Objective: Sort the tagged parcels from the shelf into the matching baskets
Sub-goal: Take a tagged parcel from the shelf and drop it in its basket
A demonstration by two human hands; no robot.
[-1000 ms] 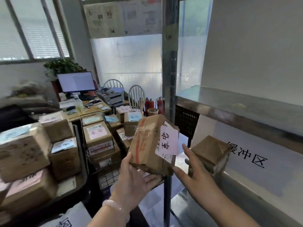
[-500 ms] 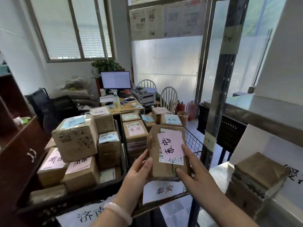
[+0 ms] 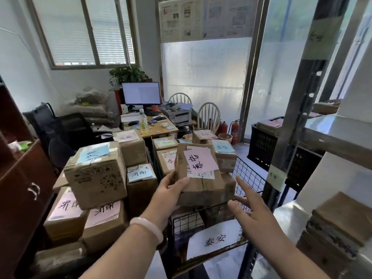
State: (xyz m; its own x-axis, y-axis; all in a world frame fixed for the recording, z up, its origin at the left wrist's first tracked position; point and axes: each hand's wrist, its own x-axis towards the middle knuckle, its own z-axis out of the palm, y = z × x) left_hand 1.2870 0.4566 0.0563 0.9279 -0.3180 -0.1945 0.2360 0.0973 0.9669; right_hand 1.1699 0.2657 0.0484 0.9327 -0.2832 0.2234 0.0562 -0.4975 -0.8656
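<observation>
The left hand has its grip on a brown cardboard parcel: the thumb lies across the near left corner of the upper face and the other fingers curl behind the left side. The parcel is tilted so that its pink tag, with dark handwriting and a strip of printed label below it, faces the camera. It sits over the front part of a black wire basket, its lower edge just at the front rim. Whether it rests on the boxes under it cannot be told. A white sign with two handwritten characters hangs on the basket's front. The right hand is just beside the parcel's near right corner, its grip wide with fingers straight and spread, holding nothing; contact with the cardboard cannot be made out. A pale bracelet circles the left wrist. Further back in the same basket stands a box with a blue tag. To the left rises a pile of larger boxes with blue and pink tags. On the right, a metal shelf has a stack of brown parcels on the level below it. Behind, a wooden surface carries a lit monitor.
</observation>
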